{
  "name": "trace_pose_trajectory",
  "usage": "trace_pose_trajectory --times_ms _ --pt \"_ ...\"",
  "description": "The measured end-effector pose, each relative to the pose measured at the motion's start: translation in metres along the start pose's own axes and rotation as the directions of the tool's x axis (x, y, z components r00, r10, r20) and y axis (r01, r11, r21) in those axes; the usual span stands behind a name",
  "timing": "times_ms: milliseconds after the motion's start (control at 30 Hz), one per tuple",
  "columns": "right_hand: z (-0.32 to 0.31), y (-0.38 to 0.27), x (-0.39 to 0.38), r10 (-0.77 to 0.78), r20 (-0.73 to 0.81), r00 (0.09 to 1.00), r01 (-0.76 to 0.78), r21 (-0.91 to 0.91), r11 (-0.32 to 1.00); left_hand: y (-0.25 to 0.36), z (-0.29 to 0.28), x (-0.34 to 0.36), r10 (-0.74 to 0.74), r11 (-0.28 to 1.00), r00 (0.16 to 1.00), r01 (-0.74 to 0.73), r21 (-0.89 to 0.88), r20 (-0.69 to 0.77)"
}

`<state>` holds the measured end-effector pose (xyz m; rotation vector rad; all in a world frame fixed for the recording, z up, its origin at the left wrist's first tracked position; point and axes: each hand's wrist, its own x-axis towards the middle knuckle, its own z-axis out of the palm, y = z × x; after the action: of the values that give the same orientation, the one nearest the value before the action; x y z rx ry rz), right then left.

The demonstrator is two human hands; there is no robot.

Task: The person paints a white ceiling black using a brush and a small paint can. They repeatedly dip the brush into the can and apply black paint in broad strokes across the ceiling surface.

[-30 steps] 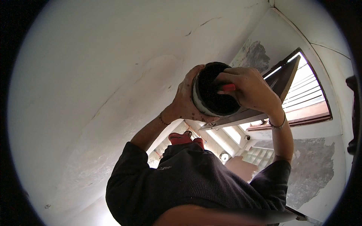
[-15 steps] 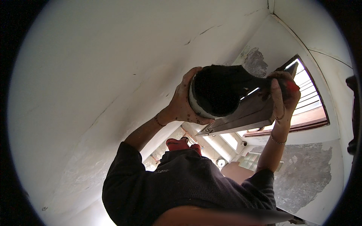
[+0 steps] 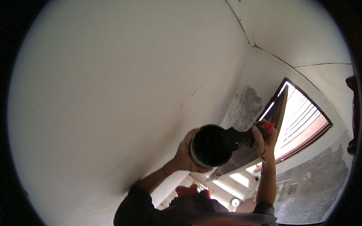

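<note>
Over the last second the scraper came out of the container: a second ago the right hand was down at the mouth with the red handle end over the dark interior, half a second ago it had swung out to the right, and now it sits there with the handle pointing away from the container. Blade end overlaps the container's right rim in view, can't tell if it touches or just passes in front. Left hand wraps the container from its left side, fingers spread round the outer wall, firm enough by the look of it; container is held up in the air, mouth turned toward the camera. Right hand has its fingers curled round the scraper handle, thumb side toward the blade. View has also pitched up, so hands and container sit lower in frame and more of the pale wall shows; grey bare patch stays visible beside the window. For the work in hand that reads as the reach into the container being over for this pass, scraper out at the rim. Interior too dark to judge contents, load on the blade can't be told either
</note>
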<state>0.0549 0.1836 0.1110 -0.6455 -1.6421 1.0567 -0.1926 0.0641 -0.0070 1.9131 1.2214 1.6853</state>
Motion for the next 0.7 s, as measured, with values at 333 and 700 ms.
trace_pose_trajectory --times_ms 333,700 --pt "0.004 0.03 -0.013 0.394 -0.055 0.918 -0.143 0.878 0.457 0.013 -0.013 -0.011 0.063 0.998 0.998 -0.063 0.01 0.018" --pt "0.033 0.051 0.195 -0.135 -0.5 0.856 0.51 0.768 0.388 0.011 -0.024 -0.022 0.068 0.997 0.998 -0.068 -0.024 0.0"
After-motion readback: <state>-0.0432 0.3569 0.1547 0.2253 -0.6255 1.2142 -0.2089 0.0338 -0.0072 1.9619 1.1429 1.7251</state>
